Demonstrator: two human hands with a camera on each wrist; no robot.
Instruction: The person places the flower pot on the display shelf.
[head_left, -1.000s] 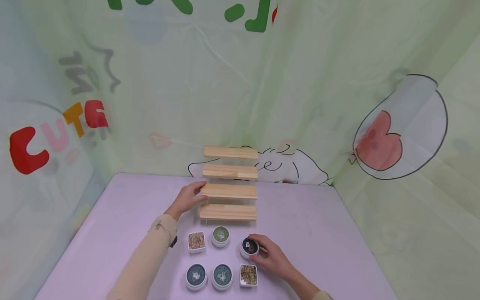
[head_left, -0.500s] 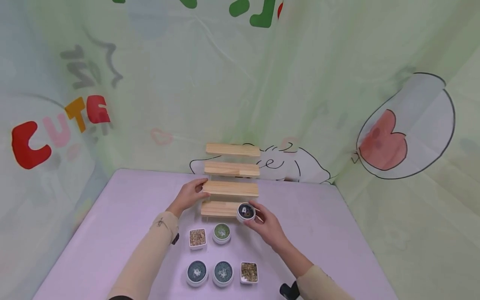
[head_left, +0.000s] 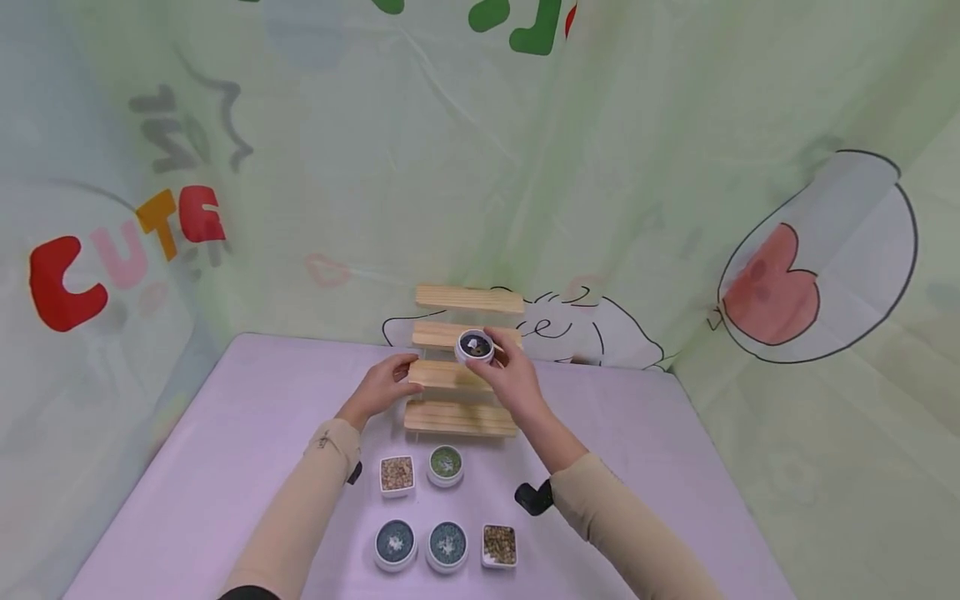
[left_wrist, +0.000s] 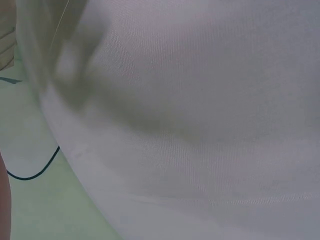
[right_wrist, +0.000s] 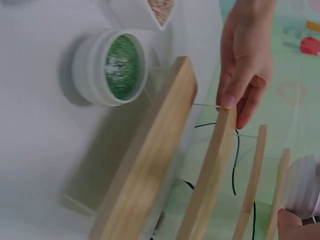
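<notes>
Pot in hand, head view: the white round pot with a dark top [head_left: 476, 345] is aloft, in front of the second plank from the top [head_left: 433, 334]; whether it touches the wood cannot be told.
Right hand, head view: the right hand [head_left: 513, 375] has its grip clamped on that pot, thumb and fingers at its sides.
Left hand, head view: the left hand [head_left: 378, 390] pinches the left end of the four-tier stand of pale wooden planks [head_left: 460, 418], apparently to steady it.
Planks, head view: no pot or dish is seen standing on the stand; the right hand hides part of the middle tiers, so none looks placed.
Waiting on the lilac worktop [head_left: 600, 458], head view: five pieces, namely a white square dish of pinkish pebbles [head_left: 397, 474], a white round pot with a green top [head_left: 446, 462], a white round pot with a blue-green top [head_left: 395, 543], its white round twin [head_left: 447, 544] and a white square dish of brown pebbles [head_left: 499, 546].
Progress, head view: if the work is loading the stand, it looks barely begun, with one piece in transit and five left.
Cloth, left wrist view: mostly pale cloth and shadow; the left grip cannot be told here.
Plank end, right wrist view: the left thumb and fingers close on the second plank from the bottom [right_wrist: 215, 165]; the held pot shows partly, at the right edge.
</notes>
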